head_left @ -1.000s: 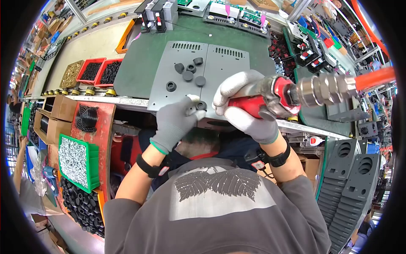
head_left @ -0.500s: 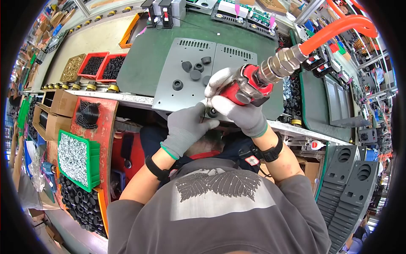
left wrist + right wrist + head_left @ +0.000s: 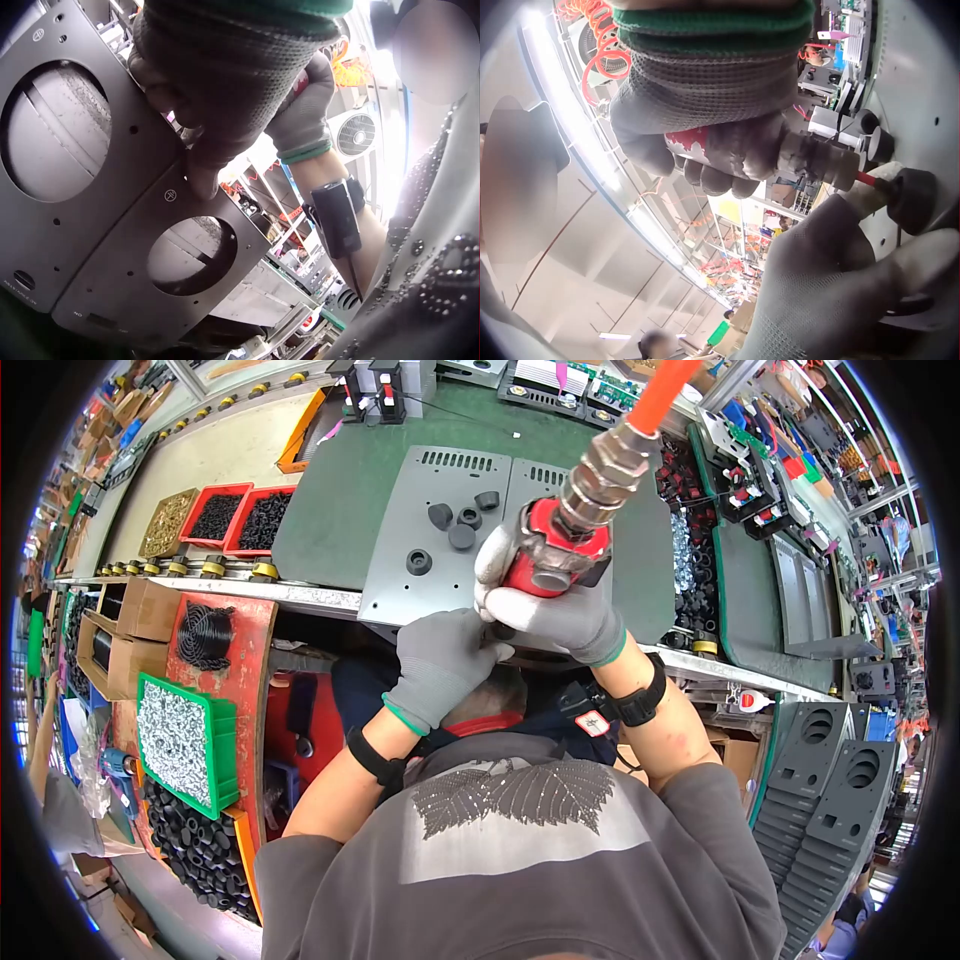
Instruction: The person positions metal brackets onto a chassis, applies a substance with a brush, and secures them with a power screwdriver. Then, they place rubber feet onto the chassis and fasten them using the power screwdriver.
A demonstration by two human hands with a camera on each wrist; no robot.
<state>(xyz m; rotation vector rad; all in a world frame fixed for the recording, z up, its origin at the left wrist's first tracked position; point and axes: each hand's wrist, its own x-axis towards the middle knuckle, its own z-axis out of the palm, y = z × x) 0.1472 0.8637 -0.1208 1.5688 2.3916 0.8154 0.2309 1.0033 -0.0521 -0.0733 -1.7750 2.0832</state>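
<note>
My gloved right hand (image 3: 580, 622) grips a red pneumatic screwdriver (image 3: 545, 560) with a metal hose fitting on top. In the right wrist view its red bit (image 3: 865, 178) reaches into a black rubber foot (image 3: 915, 201) at the panel face. The thumb and a finger of my gloved left hand (image 3: 440, 665) pinch that foot from both sides. Two grey metal panels (image 3: 400, 585) lie side by side beneath, their near edge under my hands. Several loose rubber feet (image 3: 461, 537) rest on the left panel. Large round cutouts show in the panels' front faces in the left wrist view.
An orange air hose (image 3: 662, 395) rises from the screwdriver. Red bins (image 3: 217, 515) of small black parts stand at left on the conveyor. A green bin (image 3: 220, 755) of metal pieces is nearer me. Stacked grey panels (image 3: 850, 790) stand at right; circuit assemblies (image 3: 560, 400) line the back.
My right hand has brought the screwdriver left toward my left hand, and its hose end has swung from pointing right to pointing up and away. My left hand has shifted slightly right.
</note>
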